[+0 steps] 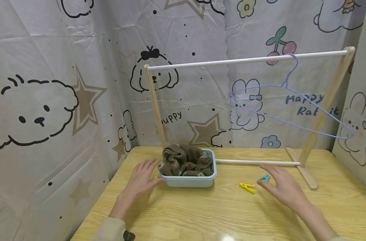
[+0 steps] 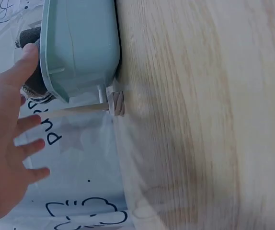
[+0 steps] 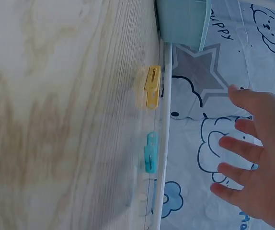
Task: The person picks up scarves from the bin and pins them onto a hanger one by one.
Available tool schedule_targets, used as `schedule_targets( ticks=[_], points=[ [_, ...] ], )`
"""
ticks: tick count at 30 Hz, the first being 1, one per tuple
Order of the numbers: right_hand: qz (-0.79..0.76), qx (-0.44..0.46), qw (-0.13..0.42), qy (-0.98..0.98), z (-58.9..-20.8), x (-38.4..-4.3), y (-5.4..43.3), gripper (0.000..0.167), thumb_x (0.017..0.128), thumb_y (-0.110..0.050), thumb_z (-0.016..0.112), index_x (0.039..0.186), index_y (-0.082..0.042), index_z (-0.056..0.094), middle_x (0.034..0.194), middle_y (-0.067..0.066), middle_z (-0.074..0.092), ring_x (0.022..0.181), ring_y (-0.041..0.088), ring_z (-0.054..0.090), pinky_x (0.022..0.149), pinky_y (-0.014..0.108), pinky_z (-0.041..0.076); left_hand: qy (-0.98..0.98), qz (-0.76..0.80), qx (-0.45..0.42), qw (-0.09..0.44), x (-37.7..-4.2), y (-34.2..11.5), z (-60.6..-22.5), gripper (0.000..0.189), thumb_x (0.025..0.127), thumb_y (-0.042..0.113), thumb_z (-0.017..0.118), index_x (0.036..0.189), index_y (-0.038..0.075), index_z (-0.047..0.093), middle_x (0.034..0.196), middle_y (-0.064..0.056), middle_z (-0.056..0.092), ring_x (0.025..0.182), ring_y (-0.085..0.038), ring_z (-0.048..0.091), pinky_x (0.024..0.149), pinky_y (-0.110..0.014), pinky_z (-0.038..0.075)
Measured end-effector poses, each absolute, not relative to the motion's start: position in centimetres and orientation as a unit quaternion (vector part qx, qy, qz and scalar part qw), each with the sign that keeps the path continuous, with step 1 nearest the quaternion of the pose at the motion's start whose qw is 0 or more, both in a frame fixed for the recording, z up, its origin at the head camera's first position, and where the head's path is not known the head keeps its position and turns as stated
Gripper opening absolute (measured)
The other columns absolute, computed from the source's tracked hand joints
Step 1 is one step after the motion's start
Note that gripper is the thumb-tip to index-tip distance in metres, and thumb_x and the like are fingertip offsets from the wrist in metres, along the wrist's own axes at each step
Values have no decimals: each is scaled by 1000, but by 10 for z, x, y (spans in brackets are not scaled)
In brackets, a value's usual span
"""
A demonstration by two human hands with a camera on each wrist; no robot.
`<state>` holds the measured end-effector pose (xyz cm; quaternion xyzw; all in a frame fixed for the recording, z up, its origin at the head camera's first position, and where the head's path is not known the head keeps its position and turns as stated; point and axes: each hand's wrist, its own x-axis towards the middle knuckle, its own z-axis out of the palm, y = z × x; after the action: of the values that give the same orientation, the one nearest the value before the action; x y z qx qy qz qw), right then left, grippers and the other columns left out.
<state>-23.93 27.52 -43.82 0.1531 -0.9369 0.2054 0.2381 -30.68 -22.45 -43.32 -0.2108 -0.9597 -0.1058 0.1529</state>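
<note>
A light blue plastic box (image 1: pixel 189 182) stands on the table, heaped with brown folded cloth (image 1: pixel 189 159). Beside its left end is my left hand (image 1: pixel 142 179), fingers spread and the thumb right at the box's front corner; the left wrist view has that thumb overlapping the rim. My right hand (image 1: pixel 283 185) hovers over the table's right half with its fingers extended and nothing held. Close to it lie a blue clothespin (image 1: pixel 264 178) and a yellow clothespin (image 1: pixel 247 187); in the right wrist view both pins sit apart from the fingers.
Behind the box rises a rack with wooden posts (image 1: pixel 326 107) and a white top rod (image 1: pixel 246 61). A lavender wire hanger (image 1: pixel 286 87) hangs from the rod's right part. The rack's wooden foot (image 1: pixel 301 170) rests at the right. Printed curtains (image 1: pixel 183 110) enclose the table (image 1: pixel 186 214).
</note>
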Motion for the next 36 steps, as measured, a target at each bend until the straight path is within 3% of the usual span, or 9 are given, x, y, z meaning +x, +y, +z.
schedule_targets(
  ticks=[7, 15, 23, 36],
  points=[
    [255, 171, 225, -925, -439, -242, 256, 48, 91, -30, 73, 130, -4, 61, 126, 17, 66, 116, 43, 59, 93, 61, 48, -934, -144, -255, 204, -307, -224, -433, 64, 91, 45, 69, 144, 15, 51, 143, -10, 56, 131, -34, 51, 110, -57, 39],
    [265, 189, 224, -919, -439, -246, 233, 44, 90, -25, 74, 128, -7, 63, 120, 11, 68, 108, 35, 64, 85, 56, 54, -907, -153, -297, 258, -305, -220, -430, 51, 92, 36, 70, 136, 12, 59, 131, -9, 64, 120, -29, 59, 104, -51, 46],
    [275, 201, 226, -913, -440, -253, 206, 41, 89, -21, 76, 126, -8, 65, 116, 9, 70, 103, 28, 67, 84, 49, 55, -893, -168, -330, 257, -309, -210, -425, 59, 91, 33, 72, 143, 13, 52, 136, -8, 62, 123, -29, 58, 106, -51, 45],
    [284, 217, 211, -910, -437, -263, 178, 41, 89, -24, 75, 127, -9, 65, 119, 6, 69, 102, 28, 68, 85, 46, 56, -888, -162, -348, 253, -311, -199, -422, 58, 90, 29, 74, 142, 14, 53, 132, -7, 63, 121, -28, 59, 103, -51, 47]
  ],
)
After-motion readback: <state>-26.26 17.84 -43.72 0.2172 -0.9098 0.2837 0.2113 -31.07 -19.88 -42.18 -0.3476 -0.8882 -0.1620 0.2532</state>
